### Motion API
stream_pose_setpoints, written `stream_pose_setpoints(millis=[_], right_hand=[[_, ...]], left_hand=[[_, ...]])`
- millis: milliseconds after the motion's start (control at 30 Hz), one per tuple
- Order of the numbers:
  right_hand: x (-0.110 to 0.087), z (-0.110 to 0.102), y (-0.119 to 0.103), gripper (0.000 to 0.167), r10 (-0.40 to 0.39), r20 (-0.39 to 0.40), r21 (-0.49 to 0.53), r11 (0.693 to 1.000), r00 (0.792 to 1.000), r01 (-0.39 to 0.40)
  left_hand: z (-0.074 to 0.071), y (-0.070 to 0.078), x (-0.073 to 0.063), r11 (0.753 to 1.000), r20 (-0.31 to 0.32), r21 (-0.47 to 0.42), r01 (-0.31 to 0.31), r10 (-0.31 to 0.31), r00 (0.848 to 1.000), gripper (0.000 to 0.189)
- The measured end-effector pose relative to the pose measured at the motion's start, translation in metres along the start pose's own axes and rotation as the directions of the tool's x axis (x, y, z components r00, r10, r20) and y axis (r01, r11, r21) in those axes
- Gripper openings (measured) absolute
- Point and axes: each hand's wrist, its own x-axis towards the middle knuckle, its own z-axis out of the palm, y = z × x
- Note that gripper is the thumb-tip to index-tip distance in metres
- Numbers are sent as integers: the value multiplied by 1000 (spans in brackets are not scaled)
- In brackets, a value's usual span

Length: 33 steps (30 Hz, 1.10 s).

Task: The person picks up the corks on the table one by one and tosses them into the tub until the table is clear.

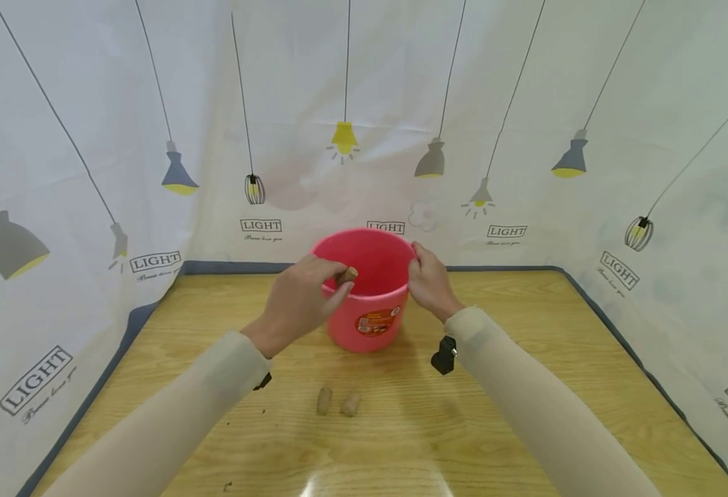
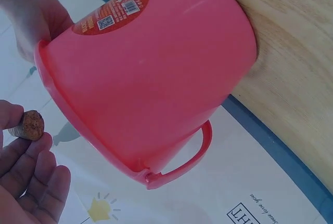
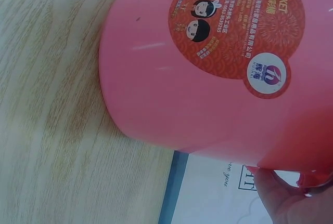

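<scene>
A pink plastic bucket (image 1: 367,324) stands upright on the wooden table, a red label on its near side. My left hand (image 1: 302,297) pinches a brown cork (image 1: 347,276) between thumb and fingers at the bucket's left front rim. In the left wrist view that cork (image 2: 32,125) shows its round end, outside and above the rim. With my right hand (image 1: 429,279) I grip the bucket's rim on the right; the right wrist view shows part of this hand (image 3: 291,203) at the rim. Two more corks, a left one (image 1: 324,400) and a right one (image 1: 351,404), lie in front of the bucket. The bucket's floor is hidden.
The wooden table (image 1: 513,386) has a dark blue border along its back and sides. White cloth walls (image 1: 376,83) printed with hanging lamps enclose it. A pink handle (image 2: 200,154) hangs at the bucket's side. Small dark specks lie on the table near my left sleeve.
</scene>
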Motion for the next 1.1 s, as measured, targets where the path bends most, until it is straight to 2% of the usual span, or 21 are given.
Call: stream_pose_setpoints(millis=[200,433,833,1100], right_hand=[[1,0,-1,53,2,2,0,1000,1000,-2],[0,0,-1,53,1,1,-5,1000,1000,-1],[-1,-1,-2,53,-3,0,-10,1000,1000,3],[0,-1,-1,53,-4,10,-16,1000,1000,4]], left_hand=[[-1,1,9,999,15,16,36,-36,999,17],[1,0,18,993,93,52,102,-107,990,18],[8,-3,29,987,125,74,144,-152,980,15],[17,-7,30,978,186,76,195,-206,961,13]])
